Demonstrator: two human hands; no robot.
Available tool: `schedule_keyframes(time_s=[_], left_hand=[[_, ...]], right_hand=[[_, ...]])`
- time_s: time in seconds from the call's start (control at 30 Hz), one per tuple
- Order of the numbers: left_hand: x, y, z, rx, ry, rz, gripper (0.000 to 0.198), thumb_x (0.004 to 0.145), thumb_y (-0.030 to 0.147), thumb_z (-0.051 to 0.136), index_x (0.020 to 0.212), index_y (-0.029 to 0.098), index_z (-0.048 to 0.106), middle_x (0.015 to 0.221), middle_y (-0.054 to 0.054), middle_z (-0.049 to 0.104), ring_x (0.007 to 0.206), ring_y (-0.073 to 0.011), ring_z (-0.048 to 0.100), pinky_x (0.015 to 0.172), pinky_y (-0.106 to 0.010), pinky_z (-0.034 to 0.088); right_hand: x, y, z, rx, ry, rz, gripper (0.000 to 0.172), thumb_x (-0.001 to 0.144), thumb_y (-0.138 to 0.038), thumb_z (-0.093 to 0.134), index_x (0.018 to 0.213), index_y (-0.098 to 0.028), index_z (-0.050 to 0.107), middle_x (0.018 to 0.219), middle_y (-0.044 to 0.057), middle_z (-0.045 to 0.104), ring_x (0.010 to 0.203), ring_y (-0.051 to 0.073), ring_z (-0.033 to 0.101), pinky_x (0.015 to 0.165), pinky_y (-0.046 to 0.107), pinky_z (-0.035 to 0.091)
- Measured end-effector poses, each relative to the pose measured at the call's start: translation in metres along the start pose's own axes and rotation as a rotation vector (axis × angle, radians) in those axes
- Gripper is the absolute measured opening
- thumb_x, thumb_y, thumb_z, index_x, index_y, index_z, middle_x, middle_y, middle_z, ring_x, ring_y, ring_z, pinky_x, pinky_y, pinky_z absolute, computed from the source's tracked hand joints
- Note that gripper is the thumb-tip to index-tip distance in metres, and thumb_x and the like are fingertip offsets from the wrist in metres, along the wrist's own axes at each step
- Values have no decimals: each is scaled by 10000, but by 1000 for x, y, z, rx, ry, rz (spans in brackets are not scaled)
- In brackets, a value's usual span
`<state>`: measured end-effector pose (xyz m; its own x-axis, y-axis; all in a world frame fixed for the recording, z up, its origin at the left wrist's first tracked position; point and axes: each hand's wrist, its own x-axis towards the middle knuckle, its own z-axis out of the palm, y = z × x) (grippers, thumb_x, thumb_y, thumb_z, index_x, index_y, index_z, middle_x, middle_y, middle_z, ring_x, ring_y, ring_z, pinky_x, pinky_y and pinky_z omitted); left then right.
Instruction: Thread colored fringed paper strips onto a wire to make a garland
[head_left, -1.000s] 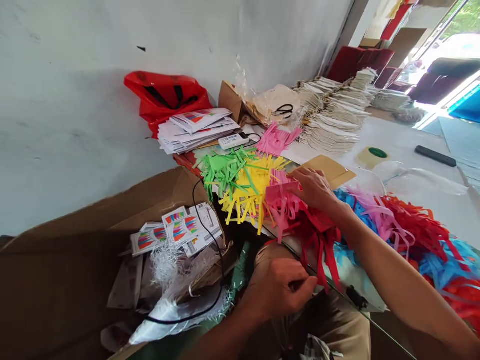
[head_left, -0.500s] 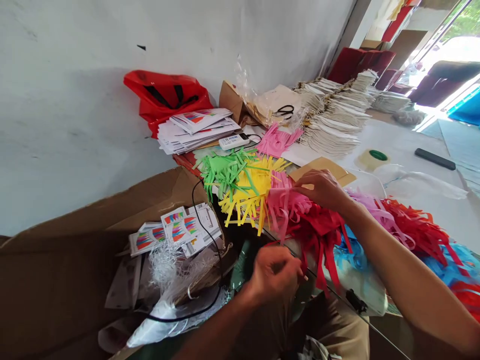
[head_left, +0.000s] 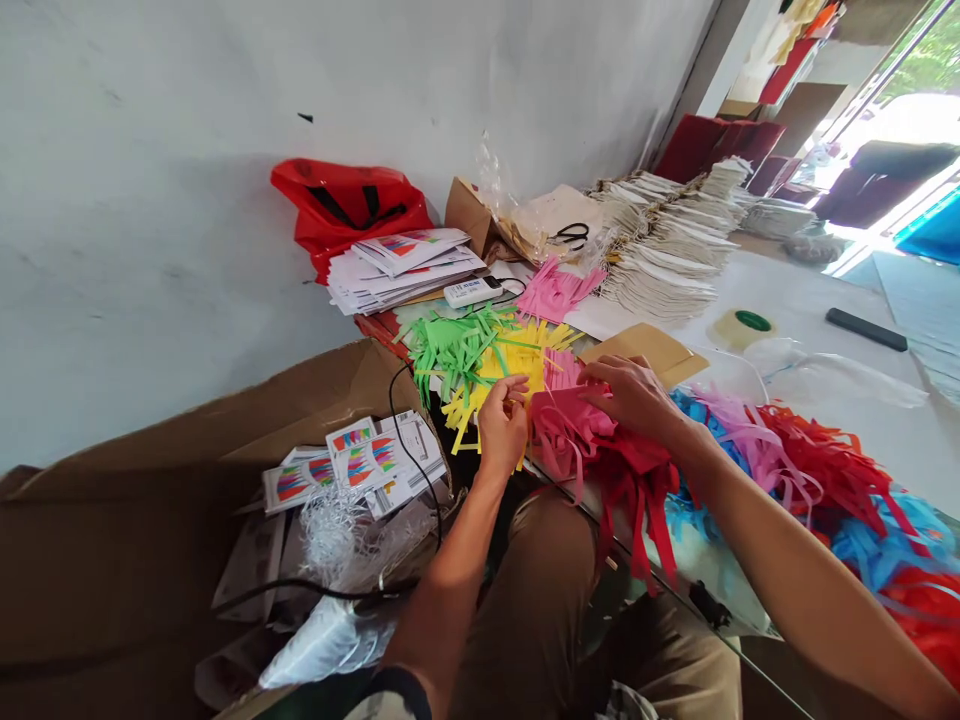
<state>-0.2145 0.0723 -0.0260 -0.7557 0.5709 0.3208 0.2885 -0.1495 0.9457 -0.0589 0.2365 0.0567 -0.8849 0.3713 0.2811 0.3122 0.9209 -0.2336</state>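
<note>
Pink paper fringe (head_left: 570,425), probably light and limp, is being pinched at its uncut edge by the right hand (head_left: 634,395), with the left hand (head_left: 502,425) apart at yellow strips (head_left: 510,365).

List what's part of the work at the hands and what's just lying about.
In use: left hand, yellow strips; right hand, pink strips, red strips.

Lying about: scissors, tape roll, red plastic bag, printed paper stack.

Single head-worn cam, close in, looks forward and down past left hand (head_left: 502,425) and right hand (head_left: 630,395) along counter (head_left: 810,290) toward white wall (head_left: 150,200).
</note>
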Motion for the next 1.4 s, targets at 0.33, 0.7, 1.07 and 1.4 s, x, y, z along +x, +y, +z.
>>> schedule_keyframes(time_s=[0.33,0.7,1.07,1.4], left_hand=[[5,2,-6,12,-147,149,291,936,107,598,1122,225,789,1149,-66,746,990,-172,682,767,-250,517],[6,-7,-1,5,-151,109,178,941,217,684,1072,212,804,1020,-48,757,840,-145,682,691,-225,498],[5,-10,1,-13,-35,114,278,991,440,709,929,188,808,959,-67,764,867,-166,686,700,-253,502],[7,-12,3,72,-68,153,96,971,247,731,1003,206,811,1094,-74,762,1006,-181,698,819,-266,526]], right_hand=[[-3,9,-9,217,30,-19,179,983,-381,696,903,-263,805,934,53,796,890,236,722,856,376,470],[-10,4,-8,505,132,76,239,900,-493,775,895,-260,833,1000,66,805,933,256,743,891,415,549],[-8,0,-1,777,206,291,236,836,-474,805,858,-238,816,1000,57,827,937,240,741,850,374,556],[-7,-9,0,854,205,306,324,818,-552,841,870,-237,785,1157,84,818,1084,268,732,896,382,573]])
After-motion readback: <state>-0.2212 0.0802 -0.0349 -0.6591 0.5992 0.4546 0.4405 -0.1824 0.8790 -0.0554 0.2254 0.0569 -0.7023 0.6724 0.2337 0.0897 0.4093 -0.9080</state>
